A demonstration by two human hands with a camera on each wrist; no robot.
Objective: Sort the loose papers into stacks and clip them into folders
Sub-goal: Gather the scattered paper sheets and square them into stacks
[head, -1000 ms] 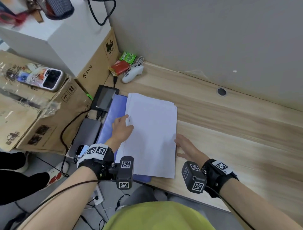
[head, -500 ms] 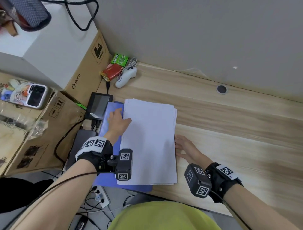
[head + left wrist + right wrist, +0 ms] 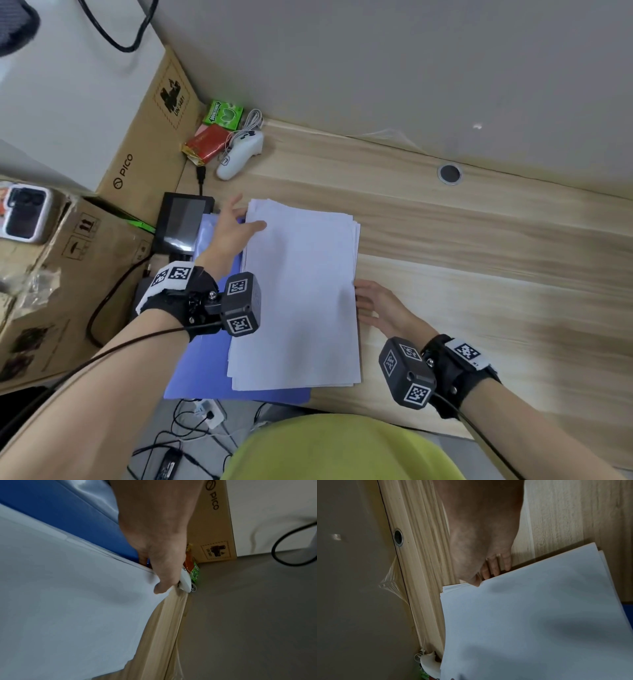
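Observation:
A stack of white papers [image 3: 301,301] lies on the wooden desk [image 3: 479,274], partly over a blue folder [image 3: 198,370] that shows at its left and near edges. My left hand [image 3: 244,221] is at the stack's far-left corner. In the left wrist view this left hand [image 3: 154,577] has its thumb on top of the papers [image 3: 68,601] and its fingers tucked under the edge, above the blue folder [image 3: 77,520]. My right hand [image 3: 364,301] lies flat on the desk, its straight fingers [image 3: 494,566] touching the right edge of the papers [image 3: 539,615].
A small black screen [image 3: 181,222] with a cable sits just left of the folder. Cardboard boxes [image 3: 144,150] stand at the left. A white controller [image 3: 239,154], a red packet [image 3: 205,144] and a green gum pack [image 3: 222,114] lie in the far corner. A cable hole [image 3: 449,173] is near the wall.
My left hand has slid along the stack's left edge to the far-left corner and now pinches it. My right hand has stayed at the right edge.

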